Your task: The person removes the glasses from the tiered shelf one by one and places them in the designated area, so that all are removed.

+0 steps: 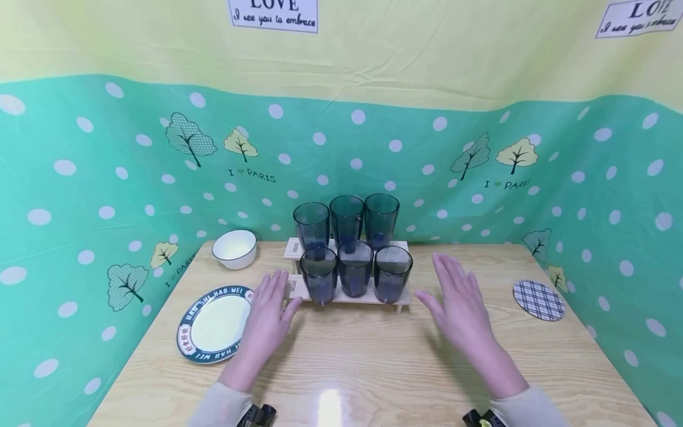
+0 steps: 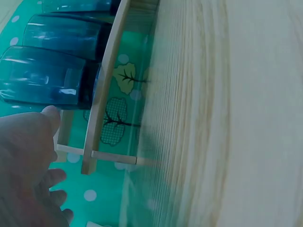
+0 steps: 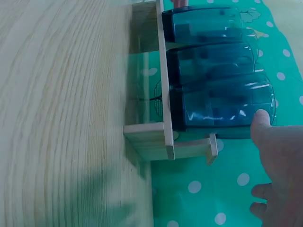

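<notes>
A two-step wooden rack (image 1: pixel 349 295) holds several dark tinted glasses in two rows of three, all upright. My left hand (image 1: pixel 268 311) hovers with fingers stretched forward beside the rack's left end, overlapping the right rim of a plate (image 1: pixel 216 356) in the head view. To the right of the front-row right glass (image 1: pixel 393 276), my right hand (image 1: pixel 461 302) is held with fingers extended and thumb apart. Neither hand holds anything. In the left wrist view, the left thumb lies near the base of a glass (image 2: pixel 42 80); the right wrist view has the right thumb beside another glass (image 3: pixel 222 104).
A white bowl (image 1: pixel 235 249) stands at the back left of the wooden table (image 1: pixel 373 367). On the right lies a round checked coaster (image 1: pixel 539 300). A green and yellow patterned cloth (image 1: pixel 357 136) hangs behind and along both sides.
</notes>
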Demonstrator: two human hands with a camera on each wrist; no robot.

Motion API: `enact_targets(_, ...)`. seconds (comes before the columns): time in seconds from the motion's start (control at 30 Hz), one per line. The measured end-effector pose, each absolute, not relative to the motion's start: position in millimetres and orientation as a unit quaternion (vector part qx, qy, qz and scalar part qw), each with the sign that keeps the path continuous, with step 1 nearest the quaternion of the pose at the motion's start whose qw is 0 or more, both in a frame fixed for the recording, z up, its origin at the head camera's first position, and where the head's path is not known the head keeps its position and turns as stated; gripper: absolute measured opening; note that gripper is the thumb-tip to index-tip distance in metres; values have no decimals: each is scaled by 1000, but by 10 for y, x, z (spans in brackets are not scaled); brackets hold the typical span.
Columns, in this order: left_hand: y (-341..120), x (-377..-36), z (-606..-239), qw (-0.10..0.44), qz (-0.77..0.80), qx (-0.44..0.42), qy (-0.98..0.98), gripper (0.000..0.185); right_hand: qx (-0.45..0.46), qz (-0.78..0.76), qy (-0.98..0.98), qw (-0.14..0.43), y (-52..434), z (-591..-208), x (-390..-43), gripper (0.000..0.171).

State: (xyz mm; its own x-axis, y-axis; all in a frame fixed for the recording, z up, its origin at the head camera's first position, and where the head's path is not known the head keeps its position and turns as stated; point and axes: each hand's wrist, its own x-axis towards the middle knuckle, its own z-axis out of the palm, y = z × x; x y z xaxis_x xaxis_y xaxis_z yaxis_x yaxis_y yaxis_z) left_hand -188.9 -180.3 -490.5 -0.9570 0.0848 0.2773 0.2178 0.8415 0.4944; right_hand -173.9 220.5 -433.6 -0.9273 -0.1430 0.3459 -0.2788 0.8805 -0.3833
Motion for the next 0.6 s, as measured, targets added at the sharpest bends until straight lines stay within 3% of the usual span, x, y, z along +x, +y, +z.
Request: enact_targets(0.6, -1736, -1936, -5037, 90, -370, -36, -924, 75, 118, 322, -929, 136, 1996, -4328, -1834, 88)
